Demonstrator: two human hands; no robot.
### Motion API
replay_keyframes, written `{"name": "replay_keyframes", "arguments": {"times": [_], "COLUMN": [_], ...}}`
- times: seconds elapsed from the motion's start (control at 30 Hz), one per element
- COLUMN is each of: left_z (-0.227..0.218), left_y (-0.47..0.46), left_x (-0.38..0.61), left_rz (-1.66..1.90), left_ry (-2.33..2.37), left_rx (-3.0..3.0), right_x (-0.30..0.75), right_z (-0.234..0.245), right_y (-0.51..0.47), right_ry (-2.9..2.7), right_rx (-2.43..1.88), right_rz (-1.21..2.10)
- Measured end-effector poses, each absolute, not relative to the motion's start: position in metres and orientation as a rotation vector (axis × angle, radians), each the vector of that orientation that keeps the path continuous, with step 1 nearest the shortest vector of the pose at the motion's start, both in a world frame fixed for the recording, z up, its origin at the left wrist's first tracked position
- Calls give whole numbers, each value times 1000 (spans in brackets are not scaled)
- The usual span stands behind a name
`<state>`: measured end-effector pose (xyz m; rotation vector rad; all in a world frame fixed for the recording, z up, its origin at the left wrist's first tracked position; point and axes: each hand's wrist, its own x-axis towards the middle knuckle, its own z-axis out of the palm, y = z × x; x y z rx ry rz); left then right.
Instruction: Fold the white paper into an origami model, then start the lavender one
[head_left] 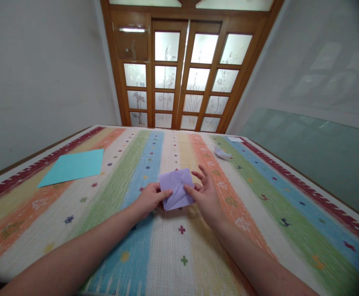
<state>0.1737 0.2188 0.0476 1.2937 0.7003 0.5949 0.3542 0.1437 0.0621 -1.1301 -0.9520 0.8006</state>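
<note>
A folded square of purple paper (pixel 177 183) is held up just above the tablecloth, with creases and overlapping flaps on the side facing me. My left hand (pixel 151 199) pinches its left edge, thumb on the front and the fingers behind it. On the right side, my right hand (pixel 206 192) grips the paper with its thumb on the front face; part of its index finger is hidden behind the sheet, while its other fingers are raised and spread.
A sheet of turquoise paper (pixel 77 166) lies at the left. Beyond my right hand is a small pale folded paper piece (pixel 222 153), and a white slip (pixel 235 139) lies near the far right edge. The striped tablecloth (pixel 114 230) covers the table.
</note>
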Motion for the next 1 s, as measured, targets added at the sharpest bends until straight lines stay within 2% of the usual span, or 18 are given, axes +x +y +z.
{"name": "replay_keyframes", "arguments": {"times": [0.17,0.27,0.53,0.77,1.0], "left_z": [53,55,54,58,59], "left_y": [216,216,214,224,234], "left_x": [175,173,174,168,164], "left_rz": [730,774,736,924,929], "left_ry": [786,808,822,718,633], "left_rx": [1324,1331,1357,1250,1376], "right_x": [352,349,342,348,346], "right_z": [56,51,49,44,49], "right_y": [146,145,142,143,143], "right_ry": [-884,-904,-877,-905,-897], "right_rx": [-1046,-1064,-1157,-1276,-1149], "right_rz": [1295,1429,1364,1345,1351]}}
